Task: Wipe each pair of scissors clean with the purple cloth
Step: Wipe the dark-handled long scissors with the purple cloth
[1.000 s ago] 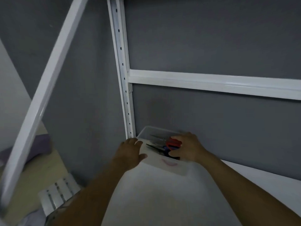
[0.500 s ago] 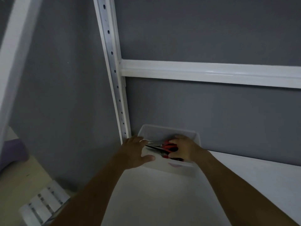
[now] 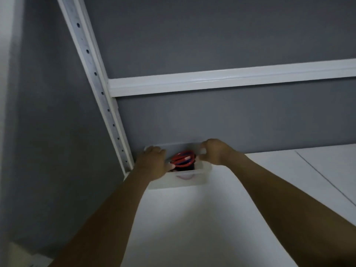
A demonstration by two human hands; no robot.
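A translucent white plastic bin (image 3: 181,181) stands at the back left corner of a white shelf, against the grey wall. Inside it lie scissors with red handles (image 3: 183,159); a dark pair shows beneath them. My left hand (image 3: 153,163) grips the bin's left rim, thumb over the edge. My right hand (image 3: 216,151) grips the bin's right rim, fingers curled over the far corner. The purple cloth is out of view.
The white shelf board (image 3: 202,228) stretches toward me and to the right, with a seam (image 3: 323,180) at the right. A perforated white upright (image 3: 100,93) rises just left of the bin; a white crossbar (image 3: 231,79) runs above.
My right hand has let go of the red-handled scissors inside the bin and moved to the bin's right rim. The view has tilted and shifted right.
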